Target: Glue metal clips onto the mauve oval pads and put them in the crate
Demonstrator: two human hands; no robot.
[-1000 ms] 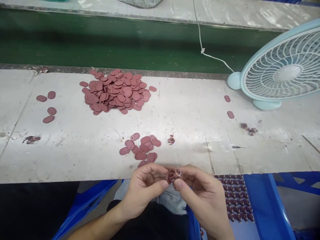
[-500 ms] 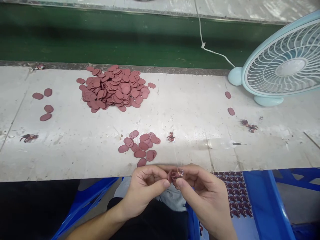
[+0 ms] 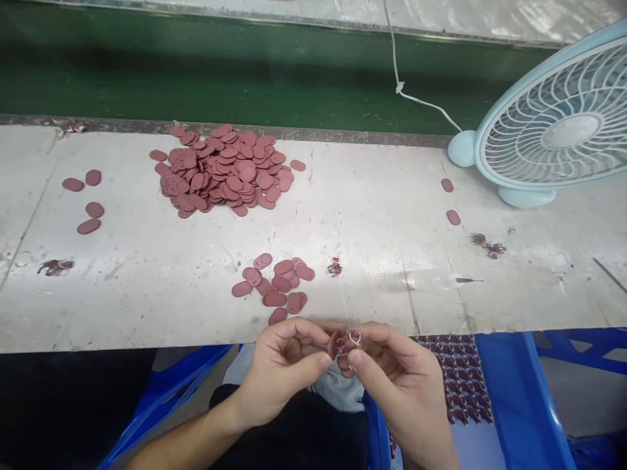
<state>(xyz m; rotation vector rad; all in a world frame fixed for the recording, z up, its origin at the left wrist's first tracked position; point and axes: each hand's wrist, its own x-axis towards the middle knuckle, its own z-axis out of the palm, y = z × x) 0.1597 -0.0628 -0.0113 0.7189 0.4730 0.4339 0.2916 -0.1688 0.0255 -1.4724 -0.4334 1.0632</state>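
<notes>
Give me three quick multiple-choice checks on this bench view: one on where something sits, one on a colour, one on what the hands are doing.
1. Where is the big pile of oval tags?
A. at the far edge of the bench, left of centre
B. under the fan
C. on the blue crate

2. What colour is the fan?
A. red
B. light blue
C. black

3. What is the state of the two hands?
A. both flat on the bench
B. one raised, one hidden
C. both pinching one small piece with a ring between their fingers

Answers:
1 A: the pile lies by the green strip, far from the fan at the right.
2 B: its grille and base are pale blue.
3 C: the left hand and right hand meet at the small piece just off the near edge of the bench.
</notes>
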